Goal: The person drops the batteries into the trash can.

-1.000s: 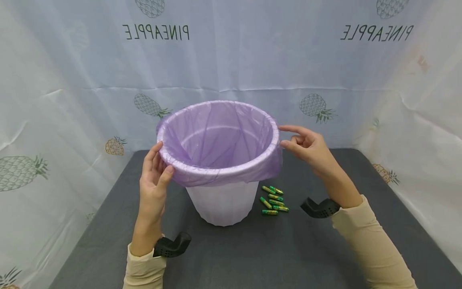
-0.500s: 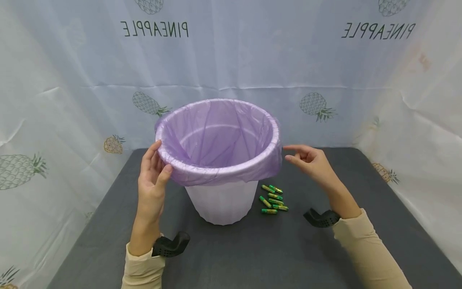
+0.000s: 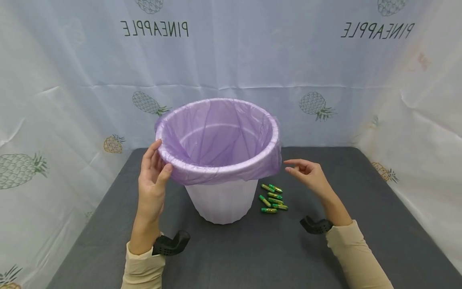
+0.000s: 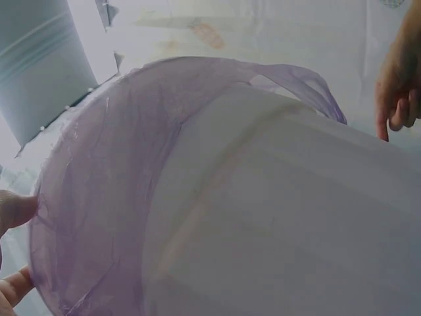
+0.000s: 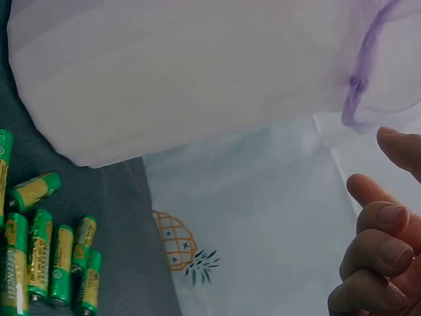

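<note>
A white ribbed trash bin [image 3: 221,202] stands upright on the dark table, lined with a thin purple plastic bag [image 3: 216,174] folded over its rim. My left hand [image 3: 153,182] rests its thumb and fingertips on the bagged rim at the left side. In the left wrist view, the thumb [image 4: 16,209] and a fingertip touch the bag apart from each other. My right hand [image 3: 308,174] hovers right of the bin, index finger and thumb extended with a gap, the other fingers curled, holding nothing. In the right wrist view a loose loop of the bag [image 5: 358,82] hangs near its fingertips.
Several green and gold batteries [image 3: 275,202] lie on the dark table [image 3: 231,257] right of the bin's base. White curtains with pineapple prints [image 3: 314,105] enclose the back and sides. A black wrist camera mount [image 3: 173,243] sits on each wrist.
My right hand has left the rim's right side and moved down, now beside the hanging bag edge. The left hand keeps its place on the rim; bin and batteries have not moved.
</note>
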Motion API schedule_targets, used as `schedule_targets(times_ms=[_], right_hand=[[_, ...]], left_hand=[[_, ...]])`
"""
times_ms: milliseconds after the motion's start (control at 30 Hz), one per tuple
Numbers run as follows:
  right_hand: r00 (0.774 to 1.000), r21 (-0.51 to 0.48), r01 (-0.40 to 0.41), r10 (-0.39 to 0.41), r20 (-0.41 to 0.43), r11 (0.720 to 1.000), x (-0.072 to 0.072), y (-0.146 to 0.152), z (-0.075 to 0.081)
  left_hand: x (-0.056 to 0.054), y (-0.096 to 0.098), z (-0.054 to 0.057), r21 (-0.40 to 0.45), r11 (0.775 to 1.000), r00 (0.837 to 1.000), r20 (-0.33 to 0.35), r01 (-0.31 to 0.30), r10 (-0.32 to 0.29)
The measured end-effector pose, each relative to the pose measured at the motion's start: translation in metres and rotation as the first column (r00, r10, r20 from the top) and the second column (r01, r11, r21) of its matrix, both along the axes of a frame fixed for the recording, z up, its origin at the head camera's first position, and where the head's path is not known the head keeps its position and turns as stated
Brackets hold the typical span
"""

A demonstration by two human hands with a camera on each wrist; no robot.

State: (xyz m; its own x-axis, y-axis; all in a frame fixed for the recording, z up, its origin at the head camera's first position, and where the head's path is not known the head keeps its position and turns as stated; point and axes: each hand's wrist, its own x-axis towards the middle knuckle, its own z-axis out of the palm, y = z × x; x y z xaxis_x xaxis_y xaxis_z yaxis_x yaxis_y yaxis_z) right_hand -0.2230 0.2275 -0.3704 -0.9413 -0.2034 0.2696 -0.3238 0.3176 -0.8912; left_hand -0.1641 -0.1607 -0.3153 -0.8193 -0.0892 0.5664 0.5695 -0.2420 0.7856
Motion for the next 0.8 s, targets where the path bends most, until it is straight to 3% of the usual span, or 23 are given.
schedule_targets(times_ms=[300,533,800], right_hand=[[0.998,0.036,0.016,-0.018,0.052,0.999,-0.007,0.001,-0.03],[0.994,0.069,0.026,-0.033,0.107,0.997,-0.013,0.003,-0.053],[0.99,0.114,0.014,-0.031,0.14,0.993,-0.021,0.006,-0.074]], left_hand=[[-0.002,-0.001,-0.003,-0.002,1.0,1.0,-0.027,0.012,-0.012],[0.0,0.001,0.001,-0.01,1.0,1.0,0.003,-0.003,0.003],[-0.001,0.0,0.0,0.002,1.0,1.0,-0.01,-0.006,0.006]])
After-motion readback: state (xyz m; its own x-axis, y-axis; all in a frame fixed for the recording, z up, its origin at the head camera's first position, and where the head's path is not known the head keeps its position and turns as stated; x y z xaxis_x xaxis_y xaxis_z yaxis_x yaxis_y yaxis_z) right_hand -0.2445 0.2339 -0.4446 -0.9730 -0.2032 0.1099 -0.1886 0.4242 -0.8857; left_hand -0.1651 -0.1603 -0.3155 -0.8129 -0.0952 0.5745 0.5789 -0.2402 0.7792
